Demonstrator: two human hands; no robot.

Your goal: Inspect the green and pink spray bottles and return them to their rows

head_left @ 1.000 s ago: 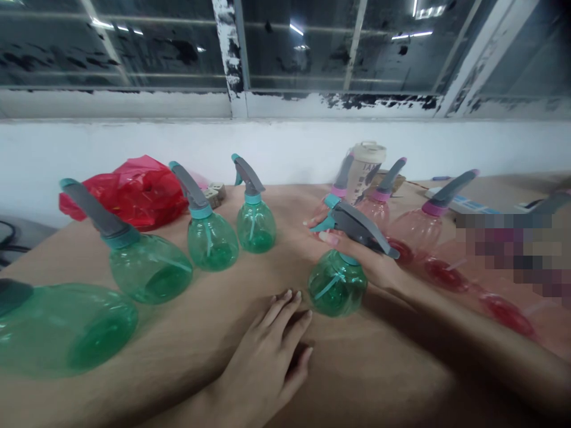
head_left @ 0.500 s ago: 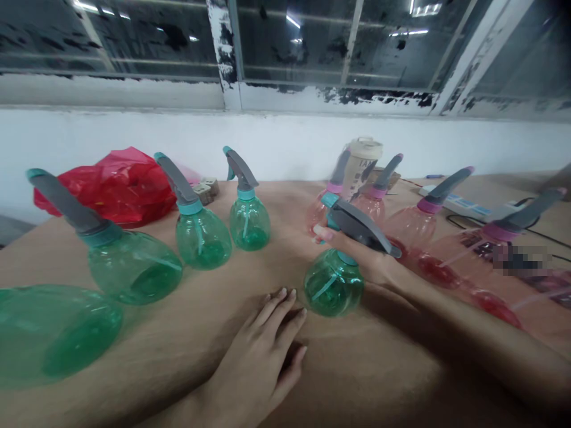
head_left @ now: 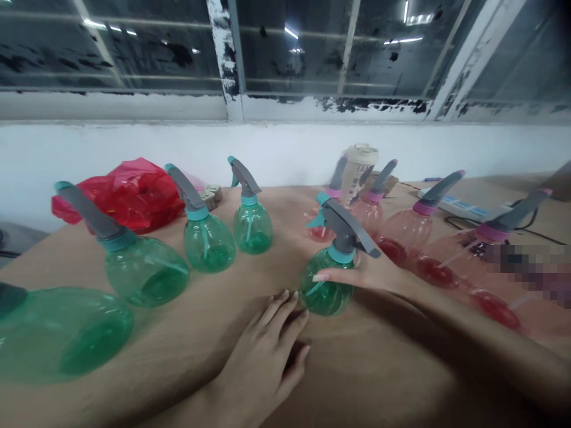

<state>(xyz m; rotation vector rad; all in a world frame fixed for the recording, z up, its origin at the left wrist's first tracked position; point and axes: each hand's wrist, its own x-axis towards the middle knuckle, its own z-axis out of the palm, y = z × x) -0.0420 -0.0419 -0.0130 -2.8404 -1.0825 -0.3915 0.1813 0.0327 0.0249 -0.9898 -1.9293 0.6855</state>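
A green spray bottle [head_left: 328, 285] with a grey and teal trigger head [head_left: 345, 226] stands near the middle of the brown table [head_left: 392, 368]. My right hand [head_left: 361, 274] wraps round its body from the right, thumb across the front. My left hand [head_left: 267, 351] lies flat on the table just left of the bottle, fingers stretched out and holding nothing, fingertips close to the bottle's base.
Several more green spray bottles [head_left: 207, 238] stand in a row to the left. Several pink spray bottles [head_left: 414, 229] line the right. A red plastic bag [head_left: 129, 193], a beige cup [head_left: 359, 169] and a white power strip [head_left: 459, 207] sit at the back by the white wall.
My right hand slid down from the trigger head to the bottle's body. The bottle now stands more upright. My left hand has stayed flat in place.
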